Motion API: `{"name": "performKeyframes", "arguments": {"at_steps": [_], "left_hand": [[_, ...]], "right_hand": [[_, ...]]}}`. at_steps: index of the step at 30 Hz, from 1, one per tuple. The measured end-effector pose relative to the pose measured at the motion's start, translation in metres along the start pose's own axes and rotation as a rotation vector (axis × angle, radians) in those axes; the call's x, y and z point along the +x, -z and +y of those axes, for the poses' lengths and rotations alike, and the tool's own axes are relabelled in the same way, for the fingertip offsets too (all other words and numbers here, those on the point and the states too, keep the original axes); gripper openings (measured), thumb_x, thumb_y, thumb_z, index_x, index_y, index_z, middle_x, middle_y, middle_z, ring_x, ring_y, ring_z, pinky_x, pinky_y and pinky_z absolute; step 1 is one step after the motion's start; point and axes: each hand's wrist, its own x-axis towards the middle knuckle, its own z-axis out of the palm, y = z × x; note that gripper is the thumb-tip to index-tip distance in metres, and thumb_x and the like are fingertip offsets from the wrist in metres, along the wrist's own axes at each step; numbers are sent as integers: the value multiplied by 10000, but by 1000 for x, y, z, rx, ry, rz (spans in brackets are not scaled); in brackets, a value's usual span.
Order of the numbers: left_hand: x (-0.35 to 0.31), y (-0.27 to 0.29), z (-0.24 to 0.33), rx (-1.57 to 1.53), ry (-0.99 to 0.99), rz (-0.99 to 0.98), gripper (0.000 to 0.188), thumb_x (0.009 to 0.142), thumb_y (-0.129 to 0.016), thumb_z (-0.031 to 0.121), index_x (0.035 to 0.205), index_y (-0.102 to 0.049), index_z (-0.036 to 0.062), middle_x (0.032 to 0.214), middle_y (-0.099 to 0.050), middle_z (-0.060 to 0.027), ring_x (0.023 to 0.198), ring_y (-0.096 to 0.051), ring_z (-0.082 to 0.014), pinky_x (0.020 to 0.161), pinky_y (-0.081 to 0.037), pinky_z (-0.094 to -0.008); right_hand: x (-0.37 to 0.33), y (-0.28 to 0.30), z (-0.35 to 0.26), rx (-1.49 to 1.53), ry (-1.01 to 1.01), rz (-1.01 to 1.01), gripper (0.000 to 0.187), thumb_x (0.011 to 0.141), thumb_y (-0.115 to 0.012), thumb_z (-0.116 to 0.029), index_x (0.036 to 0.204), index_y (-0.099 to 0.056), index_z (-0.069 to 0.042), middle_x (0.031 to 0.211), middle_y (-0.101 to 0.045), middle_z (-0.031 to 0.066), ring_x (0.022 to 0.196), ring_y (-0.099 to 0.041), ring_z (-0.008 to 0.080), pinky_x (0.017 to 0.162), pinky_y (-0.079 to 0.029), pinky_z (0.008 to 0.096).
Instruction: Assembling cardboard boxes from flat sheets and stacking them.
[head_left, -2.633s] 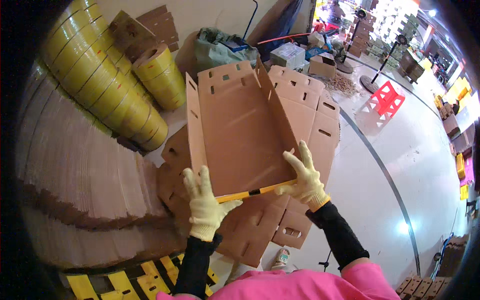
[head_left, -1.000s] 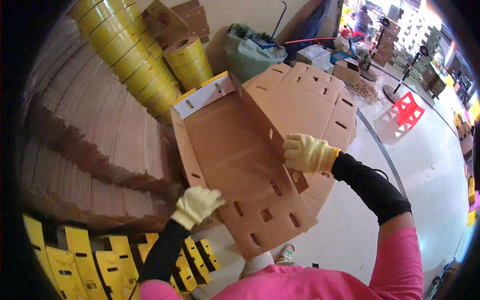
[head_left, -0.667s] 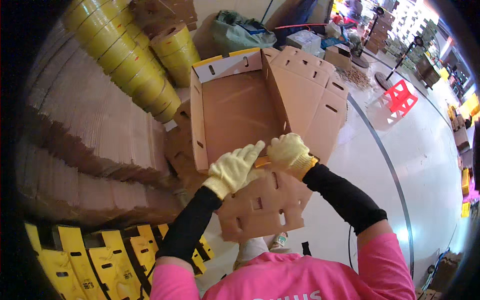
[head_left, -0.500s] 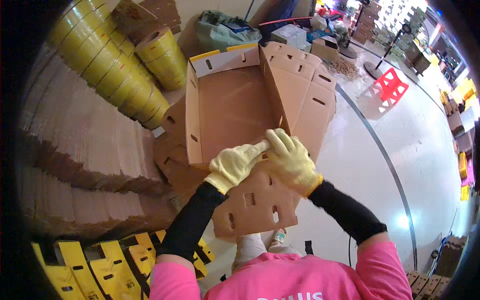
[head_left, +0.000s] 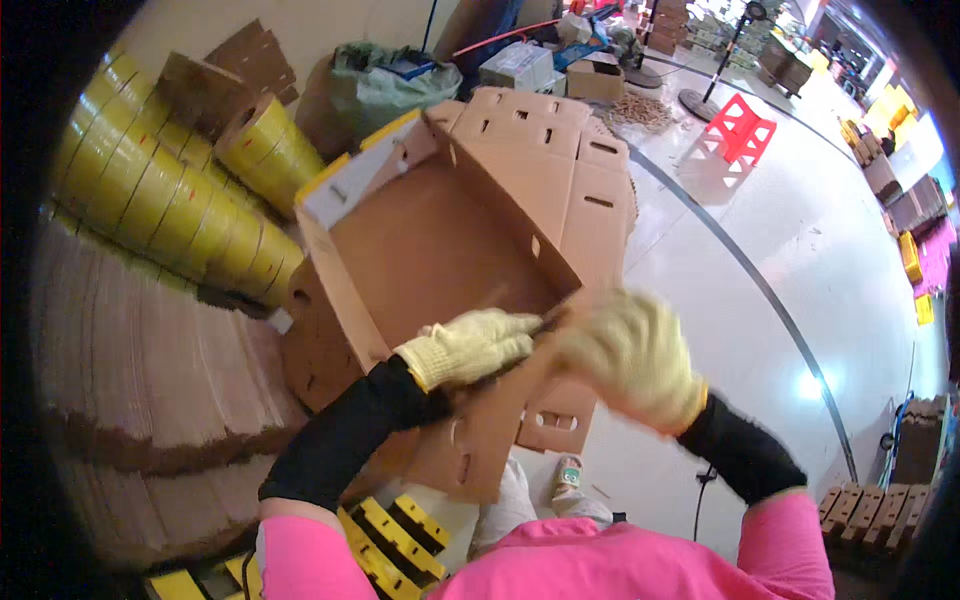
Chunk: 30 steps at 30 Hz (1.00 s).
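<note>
Press the box (head_left: pixel 430 250) evenly at its near edge; left hand (head_left: pixel 470 348) bends there, hold unclear, right hand's (head_left: pixel 635 360) grip too blurred to tell.

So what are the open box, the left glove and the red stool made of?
Open box: probably matte cardboard, from its brown folded walls and punched slots. Left glove: apparently knitted yarn, dull, given its textured surface. Red stool: likely moulded plastic, smooth-looking, uniformly coloured.

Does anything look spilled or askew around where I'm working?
Yes: a heap of small brown scraps lies loose on the pale glossy floor beside an open brown cardboard box, looking spilled because nothing contains it. The shallow brown cardboard tray sits askew over the flat brown cardboard sheets, their edges not lining up.
</note>
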Motion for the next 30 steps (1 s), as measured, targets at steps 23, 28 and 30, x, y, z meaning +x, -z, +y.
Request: {"name": "performKeyframes", "arguments": {"at_steps": [23, 28, 30], "left_hand": [[-91, 45, -29, 765, 554, 369, 912, 775, -832, 482, 1503, -477, 61, 1489, -493, -281, 1387, -453, -477, 1181, -355, -540], [-93, 21, -30, 454, 624, 258, 775, 808, -824, 363, 1467, -523, 88, 1403, -584, -225, 1343, -511, -413, 1135, -391, -532], [-102, -2, -21, 707, 575, 310, 766, 809, -819, 348, 1470, -524, 95, 1423, -559, -226, 1353, -488, -418, 1151, -363, -524]], "right_hand": [[132, -140, 41, 93, 54, -321, 658, 792, -768, -538, 1241, -658, -71, 1257, -657, 157, 1312, -515, 376, 1177, -291, 567], [88, -129, 10, 139, -40, -390, 663, 792, -766, -557, 1335, -628, -203, 1288, -587, 194, 1238, -556, 433, 1018, -481, 569], [64, -142, 1, 91, -49, -298, 614, 818, -749, -500, 1351, -624, -223, 1237, -607, 213, 1196, -593, 427, 909, -557, 506]]}}
